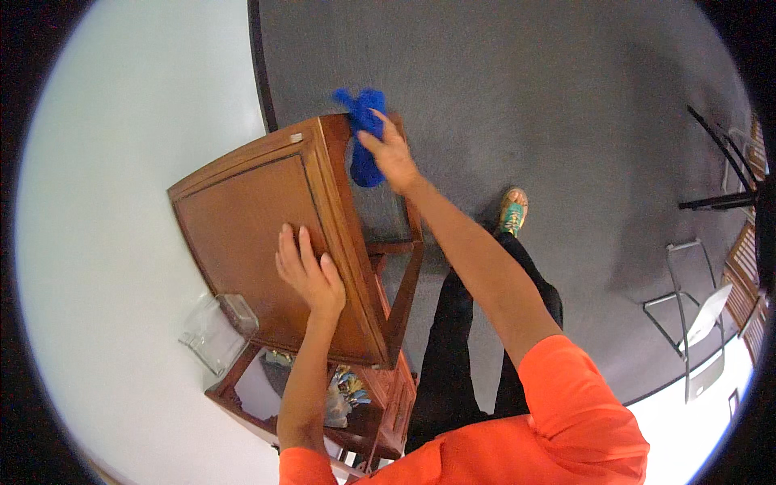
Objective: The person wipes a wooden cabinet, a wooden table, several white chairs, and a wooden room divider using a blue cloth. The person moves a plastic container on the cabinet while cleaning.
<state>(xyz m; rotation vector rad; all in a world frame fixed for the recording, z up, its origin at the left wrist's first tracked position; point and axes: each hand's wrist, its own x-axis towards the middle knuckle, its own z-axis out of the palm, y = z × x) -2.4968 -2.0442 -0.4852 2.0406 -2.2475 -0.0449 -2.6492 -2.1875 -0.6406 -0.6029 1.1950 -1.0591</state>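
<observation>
I am in a furnished indoor room, home or office I cannot tell, going by the wooden side table (242, 210), clear glass container (217, 338), grey floor (566, 121), white wall (121, 202), slatted wooden panels (742, 252) and metal-framed chair (708, 319) around me.

And here's the right hand (392, 155) gripping a bunched blue cloth (369, 171) at the far corner of the wooden table (242, 206), while the left hand (311, 279) rests on its brown top, fingers spread! A clear glass container (217, 331) sits near the table's edge, and a folding chair (697, 323) stands well off right.
</observation>
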